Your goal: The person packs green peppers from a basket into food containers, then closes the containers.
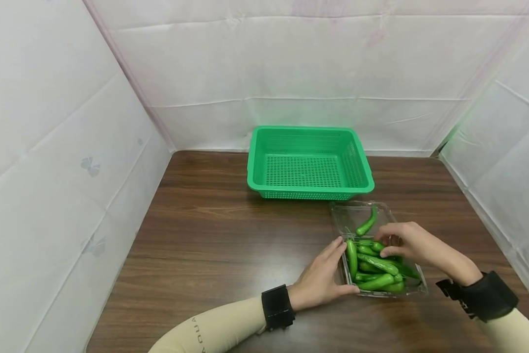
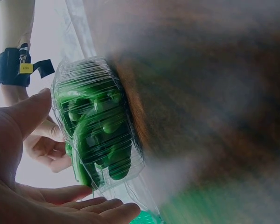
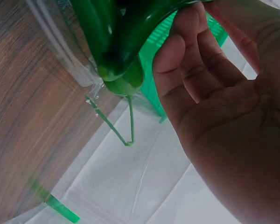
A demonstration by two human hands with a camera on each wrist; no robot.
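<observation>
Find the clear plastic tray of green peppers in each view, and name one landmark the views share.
Head: clear plastic tray, lower right, between both hands.
Left wrist: tray, left of centre, seen side-on.
Right wrist: tray wall, upper left, peppers above.
Shared landmark: wooden table.

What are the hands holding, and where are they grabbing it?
The right hand pinches a green pepper at its upper end in the clear plastic tray. The left hand rests open against the tray's left side.
</observation>
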